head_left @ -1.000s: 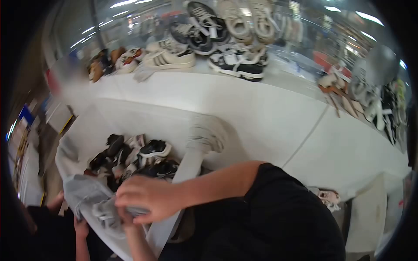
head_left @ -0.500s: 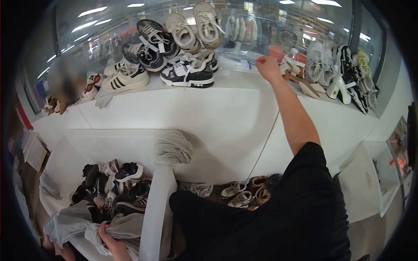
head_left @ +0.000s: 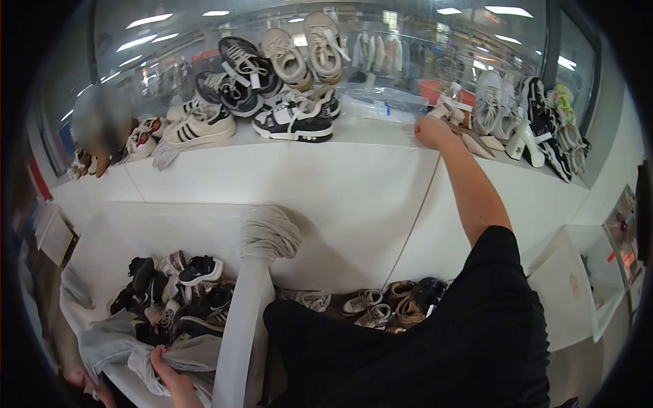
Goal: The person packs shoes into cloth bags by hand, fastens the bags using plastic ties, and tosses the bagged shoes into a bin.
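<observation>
My left hand is closed on a grey cloth bunched over the near side of a white tub. Several shoes lie piled inside, among them a black-and-white sneaker. My right arm reaches out to the white ledge. There my right hand is closed, low by the ledge, just left of beige heeled shoes. Its fingers are turned away, so what they hold, if anything, is hidden. Behind it lies a clear plastic bag.
Black-and-white sneakers are stacked mid-ledge; grey-white sneakers and white heels stand right. A cloth-wrapped post rises before me. More shoes sit below the ledge. Another person's hand shows lower left.
My right hand has come down and slightly right, from above the plastic bag to beside the beige heels. My left hand keeps its grip on the cloth. The other person's hand has shifted slightly.
</observation>
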Motion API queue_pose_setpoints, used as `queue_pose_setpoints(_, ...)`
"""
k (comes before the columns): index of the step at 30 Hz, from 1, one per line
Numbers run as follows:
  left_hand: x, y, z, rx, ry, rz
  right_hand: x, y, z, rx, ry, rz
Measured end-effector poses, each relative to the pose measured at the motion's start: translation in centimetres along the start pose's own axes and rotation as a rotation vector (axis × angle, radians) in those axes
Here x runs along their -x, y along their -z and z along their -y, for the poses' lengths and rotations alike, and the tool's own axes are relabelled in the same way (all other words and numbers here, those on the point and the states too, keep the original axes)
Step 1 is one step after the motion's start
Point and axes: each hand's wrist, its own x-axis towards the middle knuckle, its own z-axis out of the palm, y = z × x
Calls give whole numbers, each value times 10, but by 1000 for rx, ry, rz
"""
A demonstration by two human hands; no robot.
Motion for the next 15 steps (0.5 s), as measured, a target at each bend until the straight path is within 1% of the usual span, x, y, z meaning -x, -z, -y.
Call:
queue_pose_setpoints(4, -1, -1, -1, 9, -44, -1, 1, 5, 11, 21, 27, 44)
queue_pose_setpoints(7, 6, -4, -4, 10, -23, -7, -12, -6, 9, 62, 83, 26)
queue_pose_setpoints(9, 10, -5, -5, 7, -10, 18, -40, -25, -10, 161, 122, 132)
queue_pose_setpoints(11, 13, -6, -5, 3, -6, 29, -51, -23, -8, 234, 147, 223)
queue_pose_setpoints(13, 16, -8, -6, 0, -9, 27, -44, -5, 4, 284, 153, 298)
queue_pose_setpoints(15, 22, -13, -10, -6, -2, 12, -39, 0, 8, 225, 171, 288)
